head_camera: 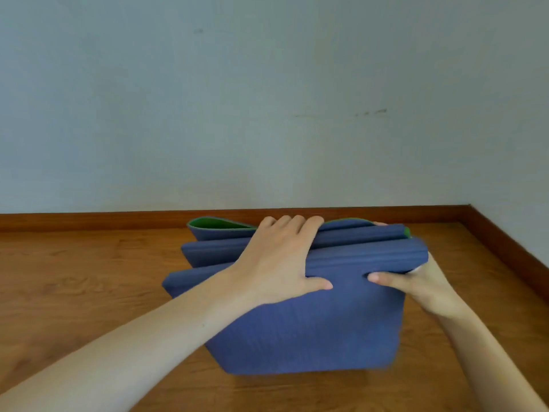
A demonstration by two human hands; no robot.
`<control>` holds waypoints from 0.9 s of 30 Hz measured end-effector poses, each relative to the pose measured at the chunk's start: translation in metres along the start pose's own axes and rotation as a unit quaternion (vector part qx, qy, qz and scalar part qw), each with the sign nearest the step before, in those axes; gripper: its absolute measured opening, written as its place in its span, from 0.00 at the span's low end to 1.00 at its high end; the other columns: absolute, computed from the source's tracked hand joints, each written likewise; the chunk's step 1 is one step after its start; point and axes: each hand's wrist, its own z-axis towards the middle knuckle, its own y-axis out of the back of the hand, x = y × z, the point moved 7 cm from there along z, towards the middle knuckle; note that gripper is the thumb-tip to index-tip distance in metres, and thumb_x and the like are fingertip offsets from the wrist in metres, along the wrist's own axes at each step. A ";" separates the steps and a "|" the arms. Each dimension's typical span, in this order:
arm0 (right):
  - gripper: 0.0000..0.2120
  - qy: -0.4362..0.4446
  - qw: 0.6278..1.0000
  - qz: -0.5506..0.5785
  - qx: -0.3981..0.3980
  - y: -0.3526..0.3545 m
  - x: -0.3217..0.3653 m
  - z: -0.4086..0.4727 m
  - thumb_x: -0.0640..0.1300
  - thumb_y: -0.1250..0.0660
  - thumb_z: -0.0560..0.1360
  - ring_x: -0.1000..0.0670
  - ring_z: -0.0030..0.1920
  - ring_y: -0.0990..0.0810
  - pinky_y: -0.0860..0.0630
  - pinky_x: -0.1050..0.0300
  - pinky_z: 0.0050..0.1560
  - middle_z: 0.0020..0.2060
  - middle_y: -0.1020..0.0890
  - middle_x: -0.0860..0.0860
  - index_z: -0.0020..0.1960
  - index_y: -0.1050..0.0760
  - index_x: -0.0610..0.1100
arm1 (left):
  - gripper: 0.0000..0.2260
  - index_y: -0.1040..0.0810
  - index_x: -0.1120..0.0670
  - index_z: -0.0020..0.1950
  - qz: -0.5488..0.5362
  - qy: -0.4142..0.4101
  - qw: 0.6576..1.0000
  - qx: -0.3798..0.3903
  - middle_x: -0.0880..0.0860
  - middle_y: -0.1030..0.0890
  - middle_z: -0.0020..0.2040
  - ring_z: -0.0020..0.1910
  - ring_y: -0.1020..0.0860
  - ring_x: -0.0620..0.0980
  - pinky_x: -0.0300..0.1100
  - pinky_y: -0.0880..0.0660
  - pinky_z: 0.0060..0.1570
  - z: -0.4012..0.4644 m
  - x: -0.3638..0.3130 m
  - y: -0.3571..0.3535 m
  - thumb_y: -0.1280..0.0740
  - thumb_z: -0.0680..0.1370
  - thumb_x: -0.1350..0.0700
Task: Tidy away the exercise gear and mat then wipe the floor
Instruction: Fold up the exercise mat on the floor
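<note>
A blue exercise mat [312, 331] with a green inner face is folded into several accordion layers and stands on edge on the wooden floor [74, 286]. My left hand [279, 260] lies over the top of the folds, fingers curled over the far side and thumb pressed on the near face. My right hand [416, 285] clamps the right end of the folds, thumb on the near face and fingers behind the mat. The layers fan apart at the left end, where the green side shows.
A pale wall [267, 99] rises just behind the mat, with a brown skirting board [89, 221] along its foot. A second wall and skirting [505, 248] form a corner at the right. Bare wooden floor lies to the left and in front.
</note>
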 end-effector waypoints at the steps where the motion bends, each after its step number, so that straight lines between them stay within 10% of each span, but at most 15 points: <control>1: 0.44 -0.007 1.000 0.011 -0.006 0.006 -0.008 -0.002 0.57 0.17 0.47 0.50 0.53 0.19 0.21 0.58 0.48 0.52 0.17 0.51 0.59 0.26 0.47 | 0.44 0.48 0.51 0.75 0.000 -0.005 1.000 0.027 0.47 0.32 0.66 0.63 0.33 0.49 0.43 0.40 0.62 0.000 0.000 -0.003 0.33 0.68 0.33; 8: 0.46 -0.080 0.996 0.030 -0.006 0.041 -0.043 -0.017 0.60 0.18 0.43 0.52 0.51 0.18 0.21 0.63 0.43 0.49 0.16 0.53 0.58 0.25 0.46 | 0.57 0.66 0.49 0.75 0.020 0.059 0.973 0.221 0.47 0.53 0.76 0.75 0.53 0.50 0.46 0.56 0.72 -0.009 0.040 -0.017 0.31 0.63 0.30; 15: 0.62 -0.105 0.991 -0.088 0.006 0.049 -0.016 -0.026 0.55 0.18 0.53 0.65 0.65 0.34 0.31 0.60 0.61 0.68 0.38 0.67 0.71 0.58 0.72 | 0.39 0.41 0.53 0.70 0.033 0.066 0.988 0.137 0.48 0.33 0.63 0.60 0.36 0.46 0.38 0.37 0.59 -0.003 0.036 -0.017 0.31 0.67 0.36; 19: 0.64 -0.070 0.950 -0.300 -0.055 0.057 0.005 -0.044 0.59 0.23 0.53 0.64 0.71 0.56 0.49 0.53 0.72 0.74 0.56 0.63 0.69 0.68 0.68 | 0.36 0.39 0.52 0.68 0.019 0.070 0.988 0.139 0.48 0.31 0.61 0.58 0.33 0.47 0.40 0.37 0.58 -0.004 0.035 -0.020 0.30 0.68 0.37; 27: 0.59 0.152 0.819 -0.553 -0.028 0.000 0.044 -0.027 0.50 0.18 0.54 0.37 0.74 0.45 0.45 0.40 0.69 0.74 0.41 0.39 0.76 0.47 0.47 | 0.33 0.39 0.53 0.68 0.042 0.048 0.993 0.097 0.48 0.30 0.62 0.59 0.31 0.48 0.41 0.38 0.62 -0.003 0.021 -0.020 0.33 0.71 0.38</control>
